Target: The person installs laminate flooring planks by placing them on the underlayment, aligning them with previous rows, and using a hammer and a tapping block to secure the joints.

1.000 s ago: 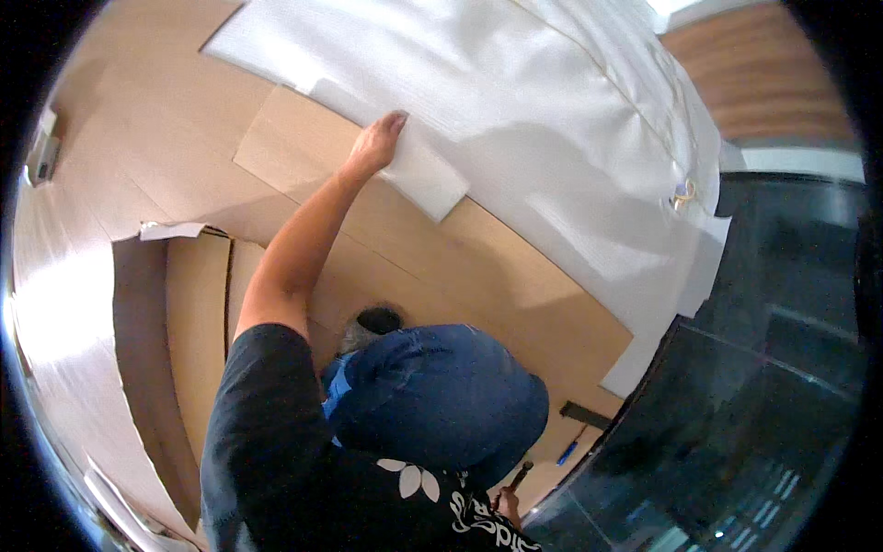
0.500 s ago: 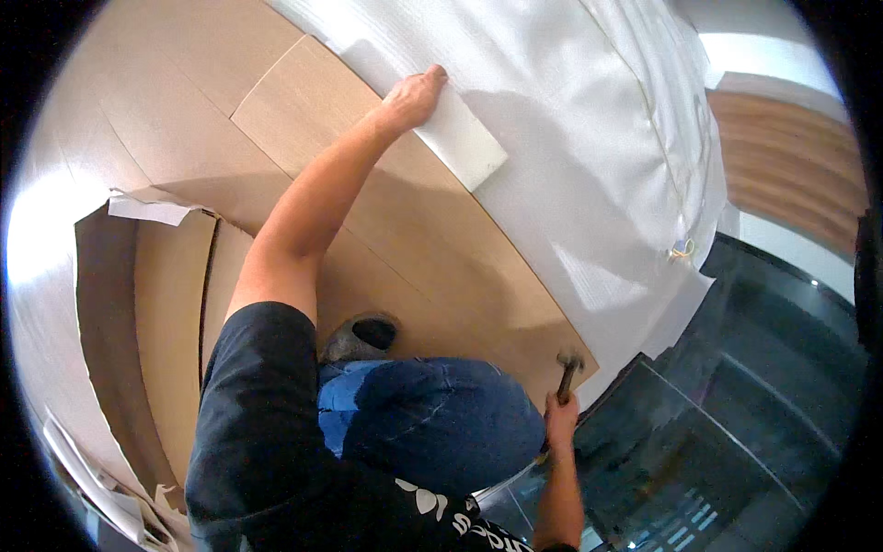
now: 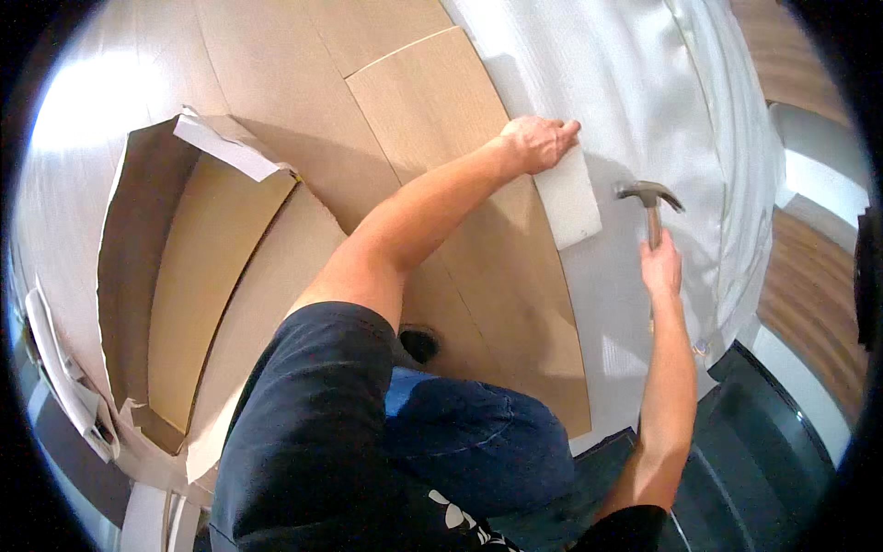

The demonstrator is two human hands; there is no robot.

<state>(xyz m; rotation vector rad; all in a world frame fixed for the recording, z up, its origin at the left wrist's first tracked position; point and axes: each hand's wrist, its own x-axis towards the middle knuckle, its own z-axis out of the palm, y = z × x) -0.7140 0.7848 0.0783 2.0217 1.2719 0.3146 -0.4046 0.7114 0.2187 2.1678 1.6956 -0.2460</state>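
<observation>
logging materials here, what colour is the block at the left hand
The block is white, shown best in the head view.

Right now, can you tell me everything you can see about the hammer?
The hammer has a greyish, metal-looking head, with a striking face on the left and a curved claw on the right. Its brownish handle looks like wood. The right hand grips the handle, hiding part of it. The head appears to be over the white sheet, its face toward the white block but apart from it.
</observation>
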